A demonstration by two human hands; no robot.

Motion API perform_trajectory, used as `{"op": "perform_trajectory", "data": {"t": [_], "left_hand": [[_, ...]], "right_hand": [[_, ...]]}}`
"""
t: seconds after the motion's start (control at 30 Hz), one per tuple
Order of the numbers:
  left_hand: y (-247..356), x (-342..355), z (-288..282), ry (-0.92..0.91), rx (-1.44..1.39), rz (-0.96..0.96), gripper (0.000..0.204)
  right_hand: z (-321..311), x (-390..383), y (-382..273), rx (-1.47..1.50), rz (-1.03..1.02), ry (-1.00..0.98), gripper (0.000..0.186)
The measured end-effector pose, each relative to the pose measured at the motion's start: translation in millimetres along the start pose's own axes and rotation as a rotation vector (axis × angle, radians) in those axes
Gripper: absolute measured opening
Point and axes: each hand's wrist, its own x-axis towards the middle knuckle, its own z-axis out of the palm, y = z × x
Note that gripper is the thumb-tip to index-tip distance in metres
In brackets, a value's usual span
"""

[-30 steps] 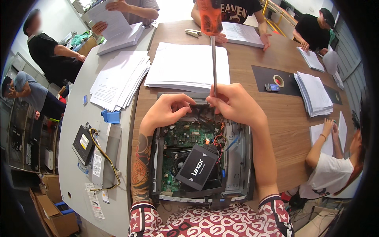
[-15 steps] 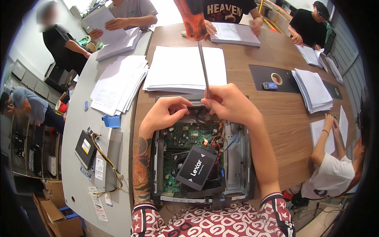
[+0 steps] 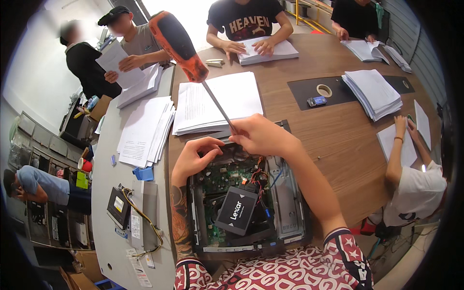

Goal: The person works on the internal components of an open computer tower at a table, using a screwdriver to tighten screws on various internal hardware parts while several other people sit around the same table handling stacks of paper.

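An opened desktop computer case [image 3: 292, 208] lies in front of me, its green circuit board [image 3: 215, 181] and bundled cables showing. A black solid-state drive [image 3: 236, 211] rests tilted on top of the parts inside. My right hand [image 3: 263, 136], at the far side of the case, pinches the thin metal shaft of a screwdriver [image 3: 180, 46] near its lower end. The orange and black handle points up and to the left; the tip is hidden by my fingers. My left hand [image 3: 195, 157] is curled over the far left corner of the case, and anything in its fingers is hidden.
On the grey table at left lie a metal power supply [image 3: 144, 200], an optical drive [image 3: 117, 205] and a blue plastic piece [image 3: 143, 173]. Paper stacks [image 3: 222, 99] stand beyond the case. A tape roll [image 3: 324, 91] lies at right. Several people handle papers around the table.
The screwdriver handle has swung to the left, and more of it shows. My right hand stays pinched on the shaft. The whole view has shifted slightly; my left hand stays at the case edge.
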Motion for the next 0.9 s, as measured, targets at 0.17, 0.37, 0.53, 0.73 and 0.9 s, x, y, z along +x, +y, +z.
{"op": "perform_trajectory", "data": {"t": [0.17,0.37,0.53,0.73,0.9], "left_hand": [[13.1,3.3,2.0,0.003,-0.013,0.055,0.024],[73.4,2.4,-4.4,0.069,0.169,0.076,0.023],[104.9,29.9,2.2,0.123,0.353,0.16,0.019],[82.3,31.0,18.9,0.177,0.045,0.192,0.015],[68.6,39.4,36.0,0.225,-0.154,0.21,0.018]], "right_hand": [[-12.2,-3.9,-10.1,-0.004,0.053,-0.031,0.013],[-5.8,-6.2,-9.9,0.034,0.063,-0.045,0.016],[-8.8,-13.1,-2.6,0.156,0.093,-0.044,0.013],[-7.5,-7.0,-7.3,0.169,0.072,-0.078,0.011],[-11.2,-11.3,0.6,0.135,0.037,-0.046,0.013]]}}
